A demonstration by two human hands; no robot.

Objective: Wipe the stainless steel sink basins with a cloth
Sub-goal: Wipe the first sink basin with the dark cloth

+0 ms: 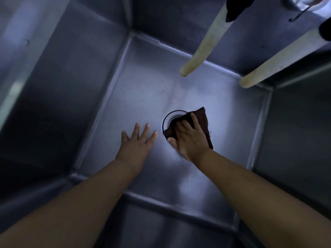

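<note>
My right hand point(189, 138) lies flat on top of the dark cloth point(202, 120), fingers bent over it and pressing it down against the floor of the sink basin point(143, 86); the thumb shows at the cloth's near left edge. The cloth is folded into a rough pad and sticks out past my fingertips on the far side and along the right of my hand. Its left part covers the right side of the round drain point(170, 119), whose dark rings show just beyond my fingers. My left hand point(138, 142) holds nothing: it is spread wide with straight fingers, palm down over the basin floor, just left of the drain and apart from the cloth. I cannot tell whether the palm actually touches the metal. Both forearms reach in over the near wall of the basin. The steel walls rise steeply on all four sides around my hands. Above the far right corner two pale, cream-coloured hoses point(202, 45) hang down into the basin, their open ends well clear of the floor and well apart from the cloth.
</note>
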